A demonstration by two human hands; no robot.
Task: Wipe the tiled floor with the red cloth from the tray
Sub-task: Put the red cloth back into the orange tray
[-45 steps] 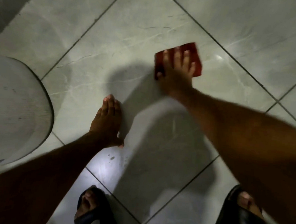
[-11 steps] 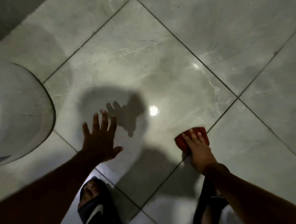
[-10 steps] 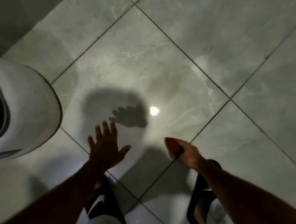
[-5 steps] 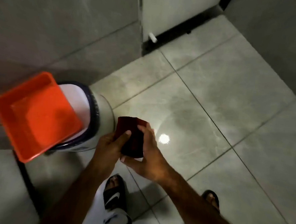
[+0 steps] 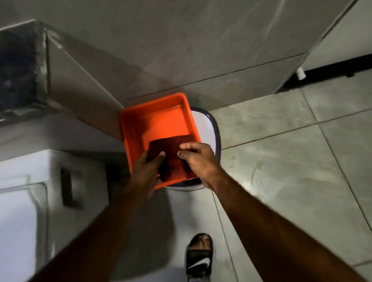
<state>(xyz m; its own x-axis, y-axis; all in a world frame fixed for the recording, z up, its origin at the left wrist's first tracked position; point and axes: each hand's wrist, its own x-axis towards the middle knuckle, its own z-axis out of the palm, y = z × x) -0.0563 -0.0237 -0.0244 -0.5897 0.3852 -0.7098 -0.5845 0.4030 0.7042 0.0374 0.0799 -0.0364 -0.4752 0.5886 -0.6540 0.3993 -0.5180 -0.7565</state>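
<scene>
Both of your hands were on the red cloth (image 5: 172, 159), right over the near end of the orange tray (image 5: 158, 117). Your left hand (image 5: 146, 169) had its thumb laid across the cloth's left edge with the fingers tucked underneath, so that side was pinched. Your right hand (image 5: 198, 159) had curled fingers and thumb nipping the cloth's right edge, knuckles up. The cloth looked folded into a dark rectangle, spanning the gap between the 2 hands and reaching toward the tray's right wall. Whether it was resting on the tray floor or held just above it, I couldn't tell.

The tray's far half was bare orange plastic. The tray sat tilted across the top of a white bucket (image 5: 205, 124) with a dark rim, overhanging it on the left. The bucket stood on the tiled floor (image 5: 288, 169), tucked against the grey wall (image 5: 186, 42). A white appliance (image 5: 13, 206) filled the lower left, and 1 foot in a black sandal (image 5: 199, 254) showed below your arms.
</scene>
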